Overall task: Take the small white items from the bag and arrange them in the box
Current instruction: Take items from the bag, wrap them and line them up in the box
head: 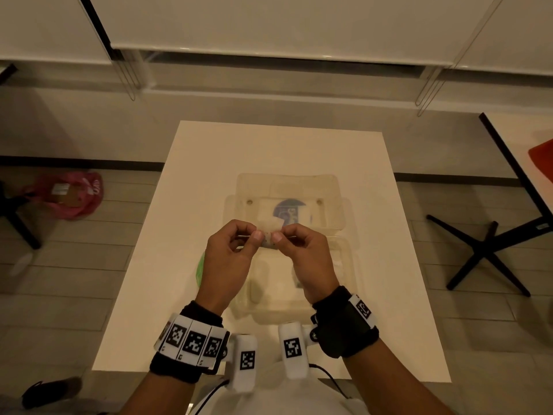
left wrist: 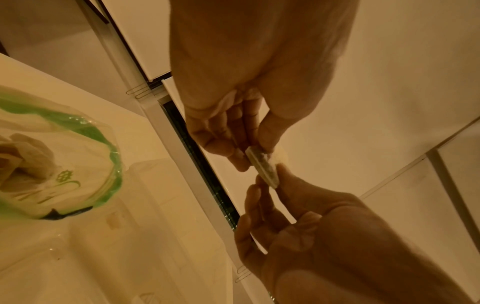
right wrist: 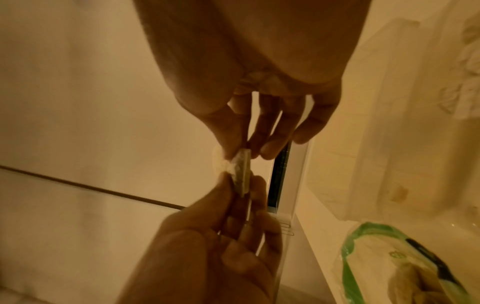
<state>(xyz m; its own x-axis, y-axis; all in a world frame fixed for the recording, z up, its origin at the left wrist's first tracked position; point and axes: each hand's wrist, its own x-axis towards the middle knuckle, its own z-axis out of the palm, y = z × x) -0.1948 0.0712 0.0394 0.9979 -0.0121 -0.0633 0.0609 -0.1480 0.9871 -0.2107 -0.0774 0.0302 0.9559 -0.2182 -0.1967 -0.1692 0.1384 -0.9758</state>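
Left of my clear box (head: 344, 205), the bag (left wrist: 78, 164) is cloudy white with a green rim (black corner); beyond, pink bag (head: 71, 194).

A pink bag (head: 70, 194) lies on the tiled floor (head: 74, 283) left of the white table (head: 209, 163); a black chair base (head: 484, 253) stands right.

A square white worktop (head: 227, 163) is standing on a floor of pale grey plank tiles (head: 68, 283) under dim, warm yellowish light. White roller blinds (head: 269, 22) are hanging along the far wall. A crumpled pink plastic bag (head: 70, 194) is lying on the floor at left, and a black cross-shaped table base (head: 484, 253) is standing at right.
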